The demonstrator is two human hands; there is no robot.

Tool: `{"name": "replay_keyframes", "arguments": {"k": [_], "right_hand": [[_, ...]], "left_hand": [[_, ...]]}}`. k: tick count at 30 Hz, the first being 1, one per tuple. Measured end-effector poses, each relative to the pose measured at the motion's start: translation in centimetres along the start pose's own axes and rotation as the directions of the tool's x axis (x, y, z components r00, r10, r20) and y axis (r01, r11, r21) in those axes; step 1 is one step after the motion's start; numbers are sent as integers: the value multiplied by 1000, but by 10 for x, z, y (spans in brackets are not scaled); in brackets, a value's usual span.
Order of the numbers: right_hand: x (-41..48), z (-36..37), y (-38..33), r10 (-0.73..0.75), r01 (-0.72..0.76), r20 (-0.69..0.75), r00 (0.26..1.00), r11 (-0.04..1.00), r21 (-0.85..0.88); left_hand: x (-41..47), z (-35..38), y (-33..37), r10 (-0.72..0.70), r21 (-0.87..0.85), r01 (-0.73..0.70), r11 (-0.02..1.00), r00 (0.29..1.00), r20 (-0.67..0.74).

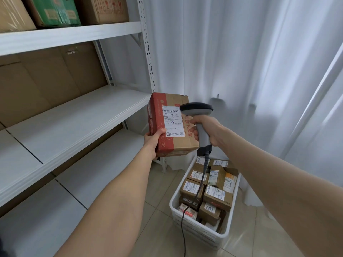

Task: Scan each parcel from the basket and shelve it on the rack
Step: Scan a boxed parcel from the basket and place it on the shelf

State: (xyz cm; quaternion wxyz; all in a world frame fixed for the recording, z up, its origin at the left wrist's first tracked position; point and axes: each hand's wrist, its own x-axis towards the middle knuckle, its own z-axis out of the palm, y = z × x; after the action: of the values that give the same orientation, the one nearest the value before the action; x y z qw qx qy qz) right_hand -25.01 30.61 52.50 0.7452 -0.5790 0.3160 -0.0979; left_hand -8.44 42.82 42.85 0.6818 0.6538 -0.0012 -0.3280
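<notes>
White curtain [241, 52] behind, left hand [153, 143] gripping parcel [170, 125], right hand [206, 129] wrapped around scanner [199, 115]

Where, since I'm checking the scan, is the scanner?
Head view, centre: the right hand grips the scanner right of the parcel, above the basket.

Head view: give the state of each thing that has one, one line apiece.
parcel, held up, label toward the camera.
scanner, held with its head beside the label.
left hand, grips the parcel's lower left corner.
right hand, grips the scanner handle.
basket, on the floor, holding other parcels.
rack, top shelf holds cartons.
</notes>
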Motion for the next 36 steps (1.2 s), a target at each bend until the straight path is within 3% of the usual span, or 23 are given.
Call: {"name": "replay_keyframes", "arguments": {"k": [36], "right_hand": [[-53,24,-5,-57,54,-39,998,996,-67]], "left_hand": [[-38,-30,-6,-7,73,4,997,999,45]]}}
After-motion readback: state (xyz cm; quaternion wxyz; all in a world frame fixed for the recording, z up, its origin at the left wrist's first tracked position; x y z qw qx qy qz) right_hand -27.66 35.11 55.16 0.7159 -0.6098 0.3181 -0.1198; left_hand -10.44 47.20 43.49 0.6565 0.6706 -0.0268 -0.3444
